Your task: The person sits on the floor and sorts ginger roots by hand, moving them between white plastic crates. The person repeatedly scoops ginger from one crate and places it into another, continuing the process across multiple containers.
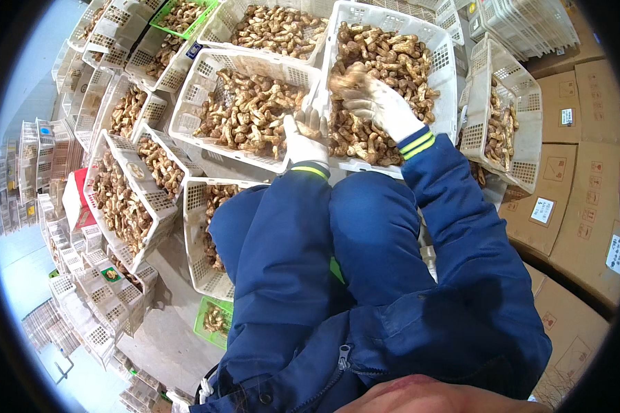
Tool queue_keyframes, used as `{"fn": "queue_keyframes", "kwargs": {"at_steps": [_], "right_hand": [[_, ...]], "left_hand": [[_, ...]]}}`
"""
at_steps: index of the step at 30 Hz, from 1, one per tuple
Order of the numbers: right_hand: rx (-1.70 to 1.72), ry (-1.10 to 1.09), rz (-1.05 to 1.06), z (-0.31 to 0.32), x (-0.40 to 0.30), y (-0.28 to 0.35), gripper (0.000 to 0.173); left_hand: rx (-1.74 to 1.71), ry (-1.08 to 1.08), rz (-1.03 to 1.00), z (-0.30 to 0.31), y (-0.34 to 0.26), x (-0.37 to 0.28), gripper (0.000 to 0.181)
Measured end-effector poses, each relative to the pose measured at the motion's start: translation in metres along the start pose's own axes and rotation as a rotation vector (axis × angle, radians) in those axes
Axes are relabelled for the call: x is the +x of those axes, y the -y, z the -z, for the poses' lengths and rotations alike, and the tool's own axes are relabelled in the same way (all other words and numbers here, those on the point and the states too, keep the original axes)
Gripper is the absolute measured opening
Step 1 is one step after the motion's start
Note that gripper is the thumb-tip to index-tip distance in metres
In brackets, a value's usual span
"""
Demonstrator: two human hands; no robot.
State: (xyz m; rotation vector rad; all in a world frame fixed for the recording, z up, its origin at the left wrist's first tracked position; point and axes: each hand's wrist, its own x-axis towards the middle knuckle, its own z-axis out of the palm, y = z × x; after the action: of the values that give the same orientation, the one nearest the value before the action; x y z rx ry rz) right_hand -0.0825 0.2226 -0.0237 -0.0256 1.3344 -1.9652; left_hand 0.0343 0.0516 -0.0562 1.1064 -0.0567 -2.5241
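My left hand [307,137], in a white work glove with soiled fingers, is palm up over the near right corner of a white plastic crate [186,121]. Brown and cream mushrooms [253,111], resembling matsutake, fill much of that crate. Something brownish shows at the left palm; whether it is a mushroom or glove dirt is unclear. Over a second white crate [447,98] is my gloved right hand [369,98], its fingertips blurred by motion. That crate holds a deep heap of similar mushrooms [387,57]. Blur hides whether the right fingers grip one.
Another mushroom crate [527,118] tilts at the right, beside stacked cardboard boxes [537,196]. More mushroom crates [129,191] crowd the left. One crate [199,263] stands against my left leg, near a small green basket [225,330] on the concrete floor [170,315].
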Motion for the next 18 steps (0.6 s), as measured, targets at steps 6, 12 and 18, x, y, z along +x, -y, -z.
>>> {"fn": "queue_keyframes", "kwargs": {"at_steps": [6, 12, 18], "right_hand": [[-1.716, -0.210, 0.309, -0.014, 0.049, -0.027, 0.063], [-1.123, -0.299, 0.236, 0.020, 0.029, -0.044, 0.041], [-0.198, -0.271, -0.118, 0.035, -0.028, -0.030, 0.037]], "left_hand": [[0.092, -0.033, -0.030, 0.000, -0.003, -0.005, 0.032], [0.083, -0.026, -0.022, -0.003, -0.001, -0.004, 0.031], [0.115, 0.049, 0.012, -0.003, 0.003, -0.002, 0.038]]}}
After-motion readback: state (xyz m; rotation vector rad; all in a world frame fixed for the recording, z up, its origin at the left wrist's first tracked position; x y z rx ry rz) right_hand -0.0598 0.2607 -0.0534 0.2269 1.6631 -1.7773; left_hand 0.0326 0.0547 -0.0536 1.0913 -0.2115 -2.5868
